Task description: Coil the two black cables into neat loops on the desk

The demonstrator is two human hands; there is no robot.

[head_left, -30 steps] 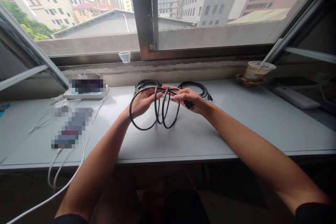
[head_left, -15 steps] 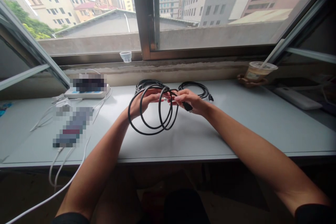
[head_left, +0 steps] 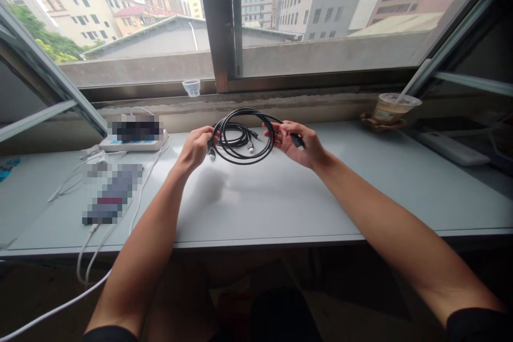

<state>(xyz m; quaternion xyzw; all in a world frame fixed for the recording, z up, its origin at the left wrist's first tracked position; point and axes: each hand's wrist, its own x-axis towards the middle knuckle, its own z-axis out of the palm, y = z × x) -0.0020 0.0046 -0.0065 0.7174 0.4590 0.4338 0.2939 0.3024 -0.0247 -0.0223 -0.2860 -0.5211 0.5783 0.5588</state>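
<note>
A black cable (head_left: 245, 163) is looped into a round coil and held up over the desk between both hands. My left hand (head_left: 196, 145) grips the coil's left side with curled fingers, and a plug hangs just below them. On the coil's right side, my right hand (head_left: 300, 144) pinches the cable, with a black plug end (head_left: 297, 140) lying against the palm. Behind the raised loops, a second black cable coil (head_left: 240, 136) rests on the desk, partly hidden; its connector ends show through the loops.
The pale desk (head_left: 256, 208) runs along the window. At left are a white power strip (head_left: 134, 141), white cords and a pixelated object (head_left: 114, 192). A clear plastic cup (head_left: 191, 87) stands on the sill. An iced drink (head_left: 395, 109) with a straw sits back right.
My hands have moved apart, to the coil's two sides. The loose, hanging loops are now gathered into a tighter round coil, held higher. The cable coil seen at right is now hidden or gone from there.
</note>
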